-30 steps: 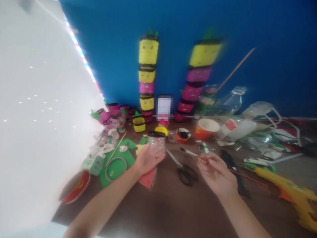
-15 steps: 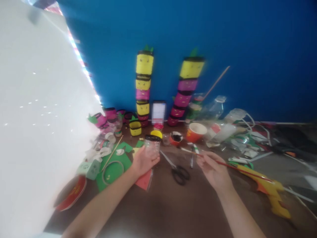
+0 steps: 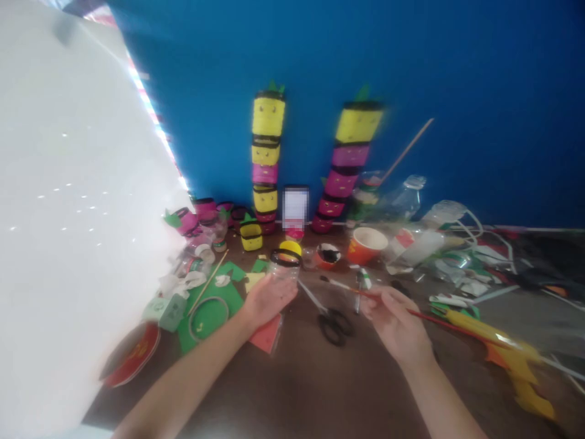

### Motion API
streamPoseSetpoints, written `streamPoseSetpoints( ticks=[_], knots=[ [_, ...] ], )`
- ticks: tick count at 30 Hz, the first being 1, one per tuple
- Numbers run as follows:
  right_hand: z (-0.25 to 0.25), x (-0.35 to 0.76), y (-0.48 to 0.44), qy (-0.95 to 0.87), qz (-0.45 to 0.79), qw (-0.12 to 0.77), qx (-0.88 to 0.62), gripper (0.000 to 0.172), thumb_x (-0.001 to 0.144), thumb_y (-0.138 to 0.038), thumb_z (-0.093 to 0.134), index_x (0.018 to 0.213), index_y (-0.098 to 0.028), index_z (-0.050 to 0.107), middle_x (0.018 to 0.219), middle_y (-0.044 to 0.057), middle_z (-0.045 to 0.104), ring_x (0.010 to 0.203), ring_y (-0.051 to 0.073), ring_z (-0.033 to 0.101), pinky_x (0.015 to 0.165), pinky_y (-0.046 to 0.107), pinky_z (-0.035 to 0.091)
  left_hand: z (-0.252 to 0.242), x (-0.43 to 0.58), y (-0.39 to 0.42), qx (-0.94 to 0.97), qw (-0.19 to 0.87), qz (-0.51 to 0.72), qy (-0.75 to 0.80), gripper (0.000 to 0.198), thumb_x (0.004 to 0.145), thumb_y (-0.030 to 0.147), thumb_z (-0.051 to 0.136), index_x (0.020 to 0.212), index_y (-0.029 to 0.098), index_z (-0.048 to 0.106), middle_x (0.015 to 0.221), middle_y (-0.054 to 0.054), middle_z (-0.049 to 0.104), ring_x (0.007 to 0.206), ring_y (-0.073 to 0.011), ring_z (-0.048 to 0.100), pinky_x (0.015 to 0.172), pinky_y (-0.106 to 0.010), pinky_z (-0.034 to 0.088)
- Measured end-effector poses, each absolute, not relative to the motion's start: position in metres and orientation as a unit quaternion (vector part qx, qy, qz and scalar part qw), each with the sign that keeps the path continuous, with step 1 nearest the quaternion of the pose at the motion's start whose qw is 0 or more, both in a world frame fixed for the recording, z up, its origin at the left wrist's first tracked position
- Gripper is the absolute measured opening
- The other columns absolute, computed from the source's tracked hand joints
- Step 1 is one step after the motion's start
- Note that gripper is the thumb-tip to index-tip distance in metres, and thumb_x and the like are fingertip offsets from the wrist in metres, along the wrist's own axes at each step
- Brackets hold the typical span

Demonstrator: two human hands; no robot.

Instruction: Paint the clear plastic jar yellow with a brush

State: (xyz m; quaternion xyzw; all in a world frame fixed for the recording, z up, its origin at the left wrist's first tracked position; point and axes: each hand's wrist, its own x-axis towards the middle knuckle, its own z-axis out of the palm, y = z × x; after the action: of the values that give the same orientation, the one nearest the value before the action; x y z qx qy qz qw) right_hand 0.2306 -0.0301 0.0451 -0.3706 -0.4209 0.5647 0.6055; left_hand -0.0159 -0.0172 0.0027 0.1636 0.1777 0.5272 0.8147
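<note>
Nearest, on the brown counter (image 3: 315, 390), a yellow glue gun (image 3: 515, 356) lay just beside the right hand (image 3: 397, 326), whose thumb and fingertips pinched a red brush (image 3: 432, 319) (its dark tip pointed over toward the left). Scissors (image 3: 327, 313) lay between the two hands. The left hand (image 3: 269, 302) was curled around a clear cup (image 3: 283, 271) with a black rim. Beyond that stood an orange paper cup (image 3: 365, 247), and farthest off, stacks (image 3: 268, 116) of yellow and pink containers stood before the blue wall (image 3: 311, 73).
</note>
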Motion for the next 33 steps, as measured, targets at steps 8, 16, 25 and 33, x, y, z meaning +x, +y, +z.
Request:
streamPoseSetpoints(
  ticks=[8, 16, 25, 33],
  knots=[
    [0.046, 0.227, -0.034, -0.443, 0.550, 0.609, -0.362, 0.013, 0.067, -0.037, 0.072, 0.075, -0.027, 0.072, 0.068, 0.003, 0.064, 0.060, 0.016, 0.058, 0.052, 0.030, 0.046, 0.007, -0.014, -0.018, 0.240, 0.800, 0.525, 0.162, 0.044, 0.068, 0.029, 0.069, 0.110, 0.020, 0.059, 0.114, -0.007, 0.062, 0.112, -0.0234, 0.055, 0.106, -0.042, 0.027],
    [0.052, 0.228, -0.038, -0.432, 0.569, 0.602, -0.357, 0.012, 0.065, -0.039, 0.072, 0.073, -0.029, 0.072, 0.070, 0.002, 0.061, 0.060, 0.014, 0.054, 0.054, 0.030, 0.044, 0.008, -0.011, -0.021, 0.276, 0.794, 0.520, 0.153, 0.048, 0.067, 0.023, 0.069, 0.114, 0.023, 0.057, 0.126, -0.006, 0.056, 0.117, -0.0244, 0.051, 0.104, -0.041, 0.029],
    [0.047, 0.229, -0.038, -0.446, 0.546, 0.606, -0.369, 0.009, 0.070, -0.039, 0.067, 0.073, -0.031, 0.070, 0.072, 0.003, 0.059, 0.062, 0.016, 0.053, 0.054, 0.032, 0.044, 0.013, -0.006, -0.020, 0.289, 0.770, 0.543, 0.170, 0.056, 0.061, 0.017, 0.073, 0.113, 0.022, 0.053, 0.119, -0.009, 0.059, 0.110, -0.0247, 0.055, 0.100, -0.044, 0.034],
    [0.046, 0.231, -0.040, -0.423, 0.552, 0.622, -0.360, 0.011, 0.066, -0.035, 0.071, 0.075, -0.030, 0.070, 0.073, 0.003, 0.060, 0.064, 0.016, 0.053, 0.056, 0.032, 0.044, 0.012, 0.006, -0.033, 0.398, 0.549, 0.649, 0.345, 0.062, 0.055, 0.009, 0.077, 0.109, 0.025, 0.053, 0.113, -0.003, 0.056, 0.110, -0.0220, 0.052, 0.097, -0.035, 0.037]
  ],
)
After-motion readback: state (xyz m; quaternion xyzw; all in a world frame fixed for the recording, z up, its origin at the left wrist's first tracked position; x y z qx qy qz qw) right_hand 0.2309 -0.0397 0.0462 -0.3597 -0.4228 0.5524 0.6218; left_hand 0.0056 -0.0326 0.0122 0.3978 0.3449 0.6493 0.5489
